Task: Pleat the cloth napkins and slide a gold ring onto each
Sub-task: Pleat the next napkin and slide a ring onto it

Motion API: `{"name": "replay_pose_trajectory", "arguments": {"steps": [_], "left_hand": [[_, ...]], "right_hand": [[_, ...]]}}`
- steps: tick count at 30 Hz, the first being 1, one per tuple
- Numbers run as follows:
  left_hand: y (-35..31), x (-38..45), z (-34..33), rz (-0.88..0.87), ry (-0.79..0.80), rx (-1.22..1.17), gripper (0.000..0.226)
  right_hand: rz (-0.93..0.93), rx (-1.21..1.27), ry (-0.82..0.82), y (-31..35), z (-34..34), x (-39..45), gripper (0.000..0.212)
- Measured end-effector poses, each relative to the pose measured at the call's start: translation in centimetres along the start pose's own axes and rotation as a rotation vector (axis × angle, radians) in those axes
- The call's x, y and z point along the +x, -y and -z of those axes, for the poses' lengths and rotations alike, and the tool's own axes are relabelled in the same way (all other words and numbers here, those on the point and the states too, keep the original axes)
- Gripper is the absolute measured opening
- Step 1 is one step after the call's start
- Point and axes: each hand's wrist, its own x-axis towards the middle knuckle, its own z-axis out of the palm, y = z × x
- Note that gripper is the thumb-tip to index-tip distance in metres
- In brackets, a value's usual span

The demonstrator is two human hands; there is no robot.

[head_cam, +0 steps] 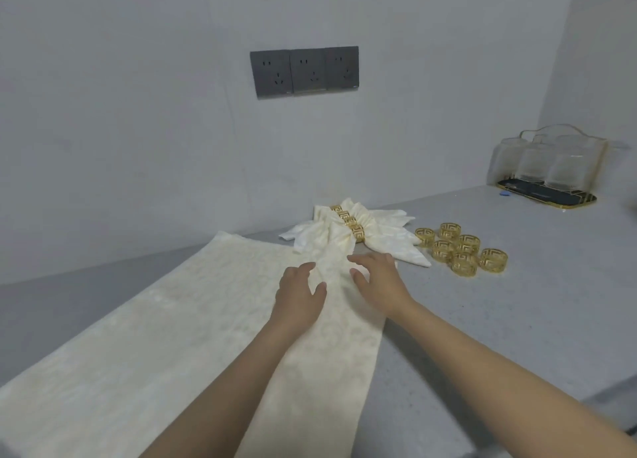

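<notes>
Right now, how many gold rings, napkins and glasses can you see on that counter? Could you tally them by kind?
Loose gold rings: 7
Gold rings on finished napkins: about 4, packed together, hard to count
Flat napkin being pleated: 1, under the left hand and right hand
Glasses in the tray: at least 3, blurred
Total: about 15

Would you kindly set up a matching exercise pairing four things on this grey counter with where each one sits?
Things:
1. flat cream patterned napkin
2. pleated cream napkins in gold rings
3. loose gold fretwork rings
4. clear glass tumblers on a gold-rimmed black tray

Places:
A. far right corner
B. by the wall, beyond both hands
C. right of the pleated napkins
D. spread under both hands

Pairs: 1-D, 2-B, 3-C, 4-A
</notes>
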Motion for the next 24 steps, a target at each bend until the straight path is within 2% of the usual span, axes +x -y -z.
{"name": "replay_pose_trajectory", "arguments": {"steps": [6,10,13,19,22,24], "left_hand": [[1.7,-8.2,2.8,0.054,0.046,0.009,0.042],[3.5,-12.9,4.8,0.080,0.089,0.099,0.039],[5.0,-15.7,6.4,0.111,0.105,0.199,0.041],[6.9,-19.6,9.7,0.149,0.180,0.242,0.042],[7.4,-20.4,10.8,0.177,0.245,0.176,0.036],[7.6,-20.8,11.1,0.174,0.228,0.163,0.033]], "right_hand": [[0.045,0.077,0.093,3.8,-0.9,-7.3,0.034],[0.109,0.073,0.176,5.4,-1.9,-11.0,0.035],[0.155,0.022,0.253,6.0,-2.8,-12.8,0.037],[0.167,0.009,0.365,6.4,-3.2,-14.4,0.034],[0.161,0.027,0.522,7.0,-2.0,-14.5,0.038],[0.160,0.026,0.599,7.4,-1.5,-14.8,0.038]]}}
